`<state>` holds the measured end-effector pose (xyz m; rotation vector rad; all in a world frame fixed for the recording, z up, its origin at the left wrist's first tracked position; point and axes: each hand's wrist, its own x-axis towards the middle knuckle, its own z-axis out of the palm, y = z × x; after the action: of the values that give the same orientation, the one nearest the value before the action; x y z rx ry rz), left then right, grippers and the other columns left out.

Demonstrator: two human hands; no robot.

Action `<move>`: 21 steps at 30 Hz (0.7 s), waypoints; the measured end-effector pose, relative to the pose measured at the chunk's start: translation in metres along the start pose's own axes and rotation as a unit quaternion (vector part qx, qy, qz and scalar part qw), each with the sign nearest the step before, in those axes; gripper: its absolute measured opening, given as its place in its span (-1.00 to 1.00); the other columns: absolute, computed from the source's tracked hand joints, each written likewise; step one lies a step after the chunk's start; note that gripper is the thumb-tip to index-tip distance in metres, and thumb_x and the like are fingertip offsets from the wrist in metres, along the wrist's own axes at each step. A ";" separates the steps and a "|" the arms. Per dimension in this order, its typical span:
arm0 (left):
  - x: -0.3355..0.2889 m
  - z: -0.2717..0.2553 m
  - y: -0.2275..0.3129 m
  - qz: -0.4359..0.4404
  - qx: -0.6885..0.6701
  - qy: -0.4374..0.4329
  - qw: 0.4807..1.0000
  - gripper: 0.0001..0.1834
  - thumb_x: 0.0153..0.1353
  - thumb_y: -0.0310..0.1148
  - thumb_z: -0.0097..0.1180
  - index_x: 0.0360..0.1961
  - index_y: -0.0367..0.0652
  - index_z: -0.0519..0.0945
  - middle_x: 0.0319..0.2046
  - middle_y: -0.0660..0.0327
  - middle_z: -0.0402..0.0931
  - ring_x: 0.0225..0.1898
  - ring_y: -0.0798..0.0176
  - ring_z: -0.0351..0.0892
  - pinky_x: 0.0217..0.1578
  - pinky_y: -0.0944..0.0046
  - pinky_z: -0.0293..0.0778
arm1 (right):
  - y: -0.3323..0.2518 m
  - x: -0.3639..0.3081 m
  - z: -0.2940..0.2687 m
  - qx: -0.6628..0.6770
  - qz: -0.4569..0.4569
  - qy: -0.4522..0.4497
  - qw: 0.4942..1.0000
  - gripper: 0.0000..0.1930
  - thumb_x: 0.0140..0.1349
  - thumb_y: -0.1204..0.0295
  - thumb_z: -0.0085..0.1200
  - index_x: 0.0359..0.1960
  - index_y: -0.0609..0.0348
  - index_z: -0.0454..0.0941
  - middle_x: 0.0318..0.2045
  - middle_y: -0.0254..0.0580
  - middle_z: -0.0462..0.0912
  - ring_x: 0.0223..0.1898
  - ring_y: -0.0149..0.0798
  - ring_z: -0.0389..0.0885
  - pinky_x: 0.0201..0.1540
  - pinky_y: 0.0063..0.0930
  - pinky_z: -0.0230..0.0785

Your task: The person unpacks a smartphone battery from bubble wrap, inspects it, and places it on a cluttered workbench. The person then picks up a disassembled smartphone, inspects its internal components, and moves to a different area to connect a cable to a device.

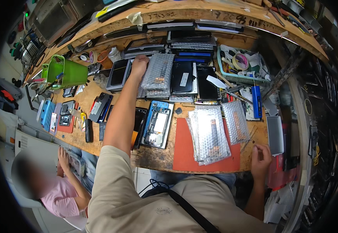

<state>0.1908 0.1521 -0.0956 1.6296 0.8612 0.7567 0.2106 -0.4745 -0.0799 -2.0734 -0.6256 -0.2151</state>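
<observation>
My left arm stretches across the bench, and my left hand [139,66] is closed at the left edge of a stack of bubble-wrapped flat packets [158,73]. Part of its fingers is hidden against the stack. My right hand [261,158] hangs at the bench's front right edge, loosely curled, with a gap between thumb and fingers and nothing visible in it. Nearest to it are a single bubble-wrapped packet [235,122] and a pile of bubble-wrapped packets [212,136] lying on a red mat [182,151].
An opened phone [157,124] lies left of the mat. Dark tablets [183,77] are stacked behind. A green basket [66,72] stands left, a tool tray [239,79] back right, and a blue tool [256,101] upright nearby. Another person [62,194] sits at lower left.
</observation>
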 end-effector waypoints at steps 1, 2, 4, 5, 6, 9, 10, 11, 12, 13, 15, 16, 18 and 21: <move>-0.010 -0.001 0.011 -0.067 -0.106 -0.042 0.991 -0.40 0.29 -0.13 0.23 0.21 -0.35 0.50 0.09 -0.08 0.62 0.07 0.07 0.63 0.08 0.20 0.49 | -0.008 0.008 0.003 0.003 -0.016 -0.005 1.000 -0.91 0.23 0.64 0.17 -0.24 0.38 0.60 -0.29 -0.02 0.61 -0.25 -0.07 0.63 -0.14 -0.31 0.47; -0.028 0.006 0.038 -0.074 -0.083 -0.084 0.990 -0.34 0.31 -0.10 0.22 0.27 -0.36 0.43 0.12 -0.09 0.59 0.10 0.06 0.61 0.10 0.20 0.48 | -0.011 0.012 0.005 0.010 -0.029 0.000 1.000 -0.91 0.23 0.65 0.17 -0.24 0.38 0.60 -0.29 -0.03 0.61 -0.26 -0.07 0.63 -0.15 -0.31 0.47; -0.071 0.008 0.069 -0.103 -0.043 -0.153 0.982 -0.22 0.34 -0.04 0.20 0.40 -0.36 0.29 0.18 -0.12 0.54 0.17 0.05 0.56 0.15 0.19 0.45 | -0.013 0.021 0.016 0.026 -0.070 -0.015 0.997 -0.90 0.20 0.67 0.18 -0.25 0.37 0.60 -0.30 -0.02 0.61 -0.26 -0.06 0.63 -0.15 -0.30 0.47; -0.080 0.008 0.067 -0.102 0.098 -0.107 0.984 -0.12 0.35 -0.03 0.18 0.48 -0.37 0.14 0.19 -0.14 0.52 0.21 0.08 0.53 0.20 0.21 0.42 | -0.016 0.025 0.022 0.035 -0.094 -0.027 0.995 -0.89 0.18 0.68 0.18 -0.25 0.37 0.60 -0.30 -0.02 0.61 -0.27 -0.06 0.63 -0.15 -0.29 0.47; -0.090 0.008 0.069 -0.092 0.062 -0.149 0.982 -0.11 0.34 -0.02 0.19 0.48 -0.37 0.15 0.21 -0.15 0.50 0.21 0.07 0.54 0.21 0.20 0.42 | -0.023 0.029 0.028 0.052 -0.103 -0.045 0.992 -0.86 0.14 0.70 0.19 -0.26 0.36 0.59 -0.30 -0.01 0.61 -0.27 -0.02 0.62 -0.17 -0.29 0.47; -0.106 0.011 0.082 -0.117 0.061 -0.185 0.974 -0.13 0.36 -0.01 0.17 0.48 -0.35 0.16 0.25 -0.12 0.47 0.22 0.09 0.54 0.21 0.21 0.42 | -0.026 0.032 0.045 0.055 -0.126 -0.058 0.989 -0.86 0.11 0.70 0.19 -0.28 0.34 0.59 -0.31 -0.02 0.62 -0.28 0.00 0.62 -0.19 -0.27 0.47; -0.107 0.010 0.085 -0.135 0.078 -0.181 0.971 -0.15 0.37 -0.01 0.16 0.48 -0.33 0.16 0.25 -0.10 0.47 0.22 0.10 0.53 0.21 0.22 0.43 | -0.033 0.034 0.046 0.065 -0.132 -0.065 0.987 -0.86 0.10 0.70 0.19 -0.28 0.33 0.59 -0.32 -0.02 0.62 -0.29 0.01 0.62 -0.20 -0.25 0.47; -0.107 0.009 0.077 -0.118 0.037 -0.201 0.972 -0.18 0.37 -0.05 0.17 0.47 -0.31 0.19 0.20 -0.09 0.51 0.15 0.11 0.59 0.16 0.22 0.47 | -0.033 0.033 0.049 0.068 -0.130 -0.067 0.987 -0.86 0.11 0.69 0.19 -0.28 0.34 0.59 -0.32 -0.02 0.62 -0.28 0.01 0.62 -0.20 -0.26 0.47; -0.107 0.010 0.076 -0.129 0.034 -0.190 0.973 -0.19 0.36 -0.07 0.18 0.46 -0.32 0.21 0.18 -0.08 0.53 0.13 0.13 0.61 0.14 0.22 0.49 | -0.032 0.032 0.051 0.071 -0.128 -0.069 0.987 -0.86 0.11 0.69 0.19 -0.28 0.34 0.59 -0.32 -0.02 0.62 -0.28 0.01 0.62 -0.19 -0.26 0.47; -0.106 0.010 0.075 -0.140 0.032 -0.180 0.973 -0.20 0.36 -0.09 0.19 0.45 -0.33 0.22 0.16 -0.07 0.55 0.10 0.15 0.62 0.12 0.23 0.51 | -0.031 0.030 0.054 0.074 -0.125 -0.070 0.987 -0.87 0.11 0.69 0.19 -0.28 0.34 0.59 -0.32 -0.02 0.62 -0.28 0.01 0.63 -0.19 -0.26 0.47; -0.106 0.007 0.080 -0.146 0.033 -0.182 0.972 -0.21 0.34 -0.11 0.21 0.43 -0.37 0.24 0.16 -0.07 0.55 0.09 0.16 0.63 0.11 0.24 0.53 | -0.028 0.027 0.055 0.067 -0.121 -0.068 0.988 -0.87 0.13 0.69 0.19 -0.28 0.34 0.59 -0.32 -0.01 0.62 -0.27 0.01 0.63 -0.19 -0.27 0.48; -0.106 0.008 0.082 -0.149 0.032 -0.187 0.971 -0.21 0.34 -0.11 0.21 0.42 -0.38 0.25 0.16 -0.07 0.55 0.08 0.16 0.63 0.10 0.24 0.53 | -0.027 0.026 0.053 0.061 -0.118 -0.066 0.989 -0.88 0.13 0.68 0.19 -0.28 0.35 0.60 -0.31 -0.01 0.62 -0.27 0.01 0.64 -0.19 -0.27 0.48; -0.099 0.011 0.075 -0.150 0.017 -0.172 0.973 -0.20 0.33 -0.11 0.22 0.42 -0.39 0.25 0.15 -0.07 0.55 0.08 0.16 0.63 0.09 0.24 0.54 | -0.023 0.024 0.049 0.057 -0.112 -0.047 0.991 -0.89 0.15 0.68 0.19 -0.27 0.35 0.60 -0.31 -0.01 0.62 -0.27 0.00 0.64 -0.20 -0.28 0.49; -0.067 0.001 0.036 -0.079 0.029 -0.096 0.992 -0.21 0.31 -0.03 0.22 0.38 -0.34 0.31 0.13 -0.04 0.57 0.11 0.14 0.60 0.18 0.17 0.47 | -0.014 0.023 0.037 0.060 -0.081 -0.037 0.994 -0.90 0.18 0.67 0.19 -0.27 0.35 0.60 -0.31 -0.02 0.63 -0.27 -0.02 0.65 -0.21 -0.31 0.49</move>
<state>0.1612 0.0901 -0.0633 1.6337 0.8663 0.4605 0.2194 -0.4294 -0.0811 -1.9234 -0.8340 -0.1899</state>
